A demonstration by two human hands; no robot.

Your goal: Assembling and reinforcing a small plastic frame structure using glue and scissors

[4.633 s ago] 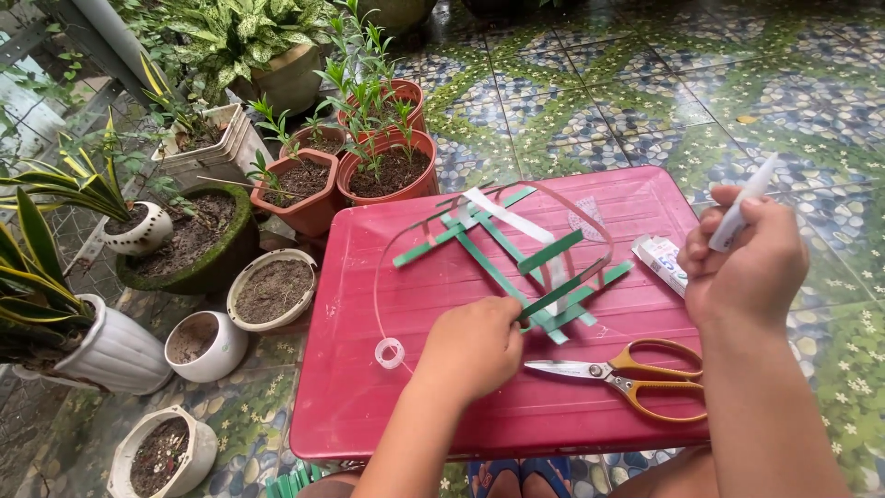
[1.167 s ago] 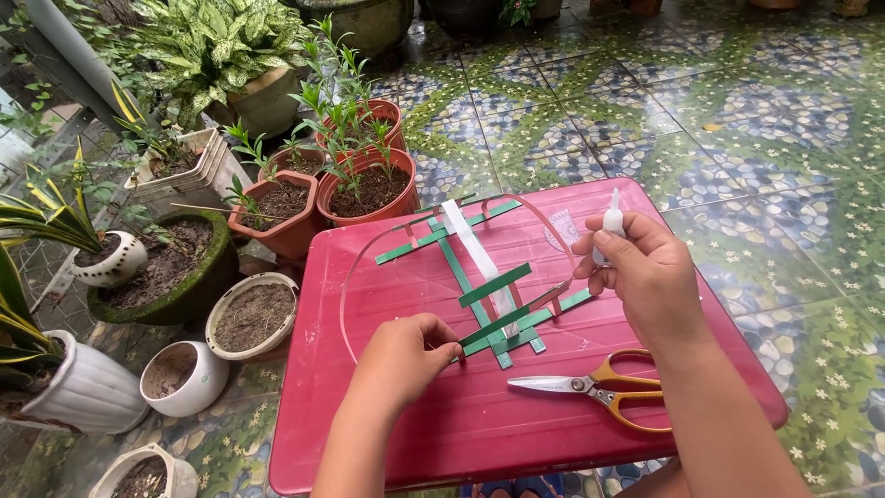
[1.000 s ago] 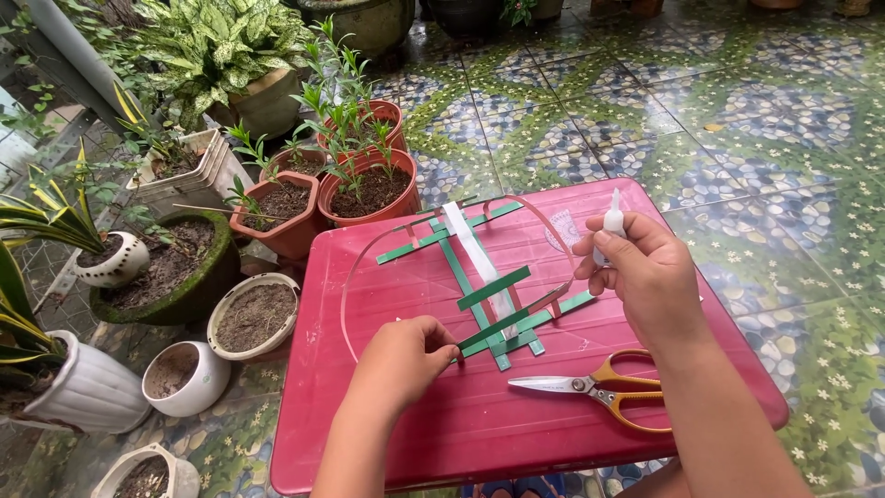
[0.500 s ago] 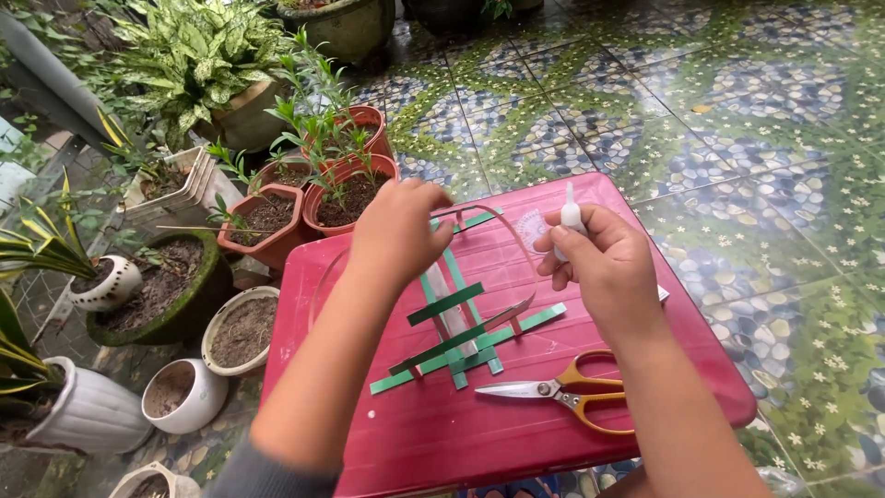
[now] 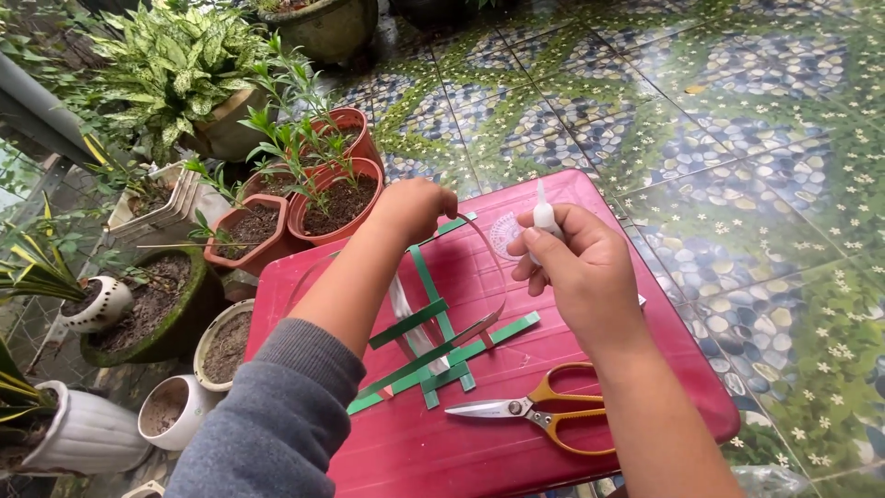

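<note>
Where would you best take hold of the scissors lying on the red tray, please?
Grip the scissors by their orange loop handles, probably coming from the right: the handles lie on that side of the red tray, while the closed blades point left toward the green strips.

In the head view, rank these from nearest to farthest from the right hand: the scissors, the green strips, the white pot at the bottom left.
From the right hand:
1. Green strips, just left of it on the red tray.
2. Scissors, below it near the tray's front edge; close to the strips in rank.
3. White pot, far left on the ground.
</note>
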